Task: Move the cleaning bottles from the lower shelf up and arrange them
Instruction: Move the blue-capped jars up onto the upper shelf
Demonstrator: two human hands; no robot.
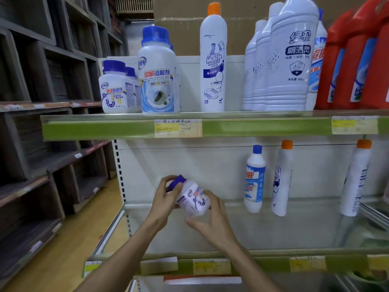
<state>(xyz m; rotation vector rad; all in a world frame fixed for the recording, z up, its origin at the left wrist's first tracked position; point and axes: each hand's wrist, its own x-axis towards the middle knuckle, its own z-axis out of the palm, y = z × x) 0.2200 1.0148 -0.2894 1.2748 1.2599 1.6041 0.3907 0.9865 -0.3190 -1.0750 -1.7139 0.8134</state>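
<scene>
Both hands hold 1 small jar (192,199) above the lower shelf (273,232), tilted, purple cap up-left. Left hand (166,194) grips the cap end, fingers curled round the cap and neck. Right hand (212,218) cups the jar's base from below and right, thumb under it, fingers curled up the far side (fingertips partly hidden by the jar). The jar touches no shelf; it hangs in front of the white back panel (189,163), left of centre.

Lower shelf: 3 bottles stand at the back right, apart from each other: a blue-cap bottle (254,180), an orange-cap bottle (282,180) just right of it, and another orange-cap bottle (355,180) well to the right.

Upper shelf (105,128), left to right: 2 small blue-lid jars (115,89) close together, 1 behind the other; a big blue-lid jar (159,74) touching or just beside them (cannot tell which); a Mr Muscle bottle (213,64) standing alone with an orange cap; a row of white bottles (288,57) packed front to back; red jugs (357,60) at the far right. A blue-labelled bottle shows between the white row and the jugs, mostly hidden.

Price tags (177,128) sit on the green shelf edges. Dark wooden racks (42,81) fill the left side, over a wood floor (63,249).
</scene>
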